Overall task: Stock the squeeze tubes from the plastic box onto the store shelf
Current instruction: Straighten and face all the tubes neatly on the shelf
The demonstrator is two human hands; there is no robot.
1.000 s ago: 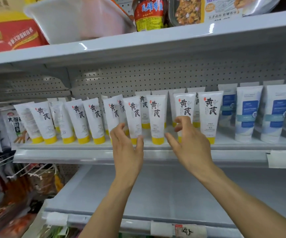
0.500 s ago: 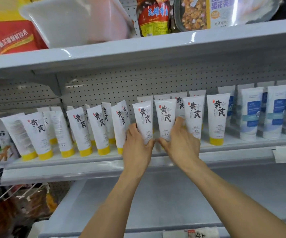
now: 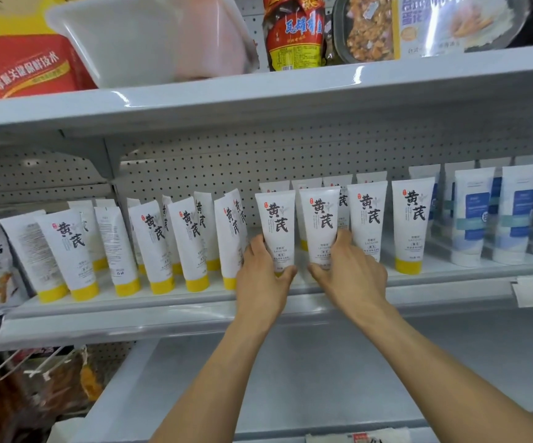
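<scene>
Two grips meet at the front edge of the shelf (image 3: 131, 314): the left hand (image 3: 262, 282) curls round the base of the left tube (image 3: 276, 225), the right hand (image 3: 351, 276) round the right tube (image 3: 321, 219) just beside it, both upright, rising above the hands.

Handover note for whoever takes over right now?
Left hand grips a yellow-capped tube low down, upright in the front row on the middle shelf.
Right hand grips the neighbouring tube, also upright.
Done: the shelf holds many tubes; the leaning tubes are further left.
Left: release these two, probably straighten the leaners.
Plastic box sits on the upper shelf; its contents cannot be seen.
</scene>
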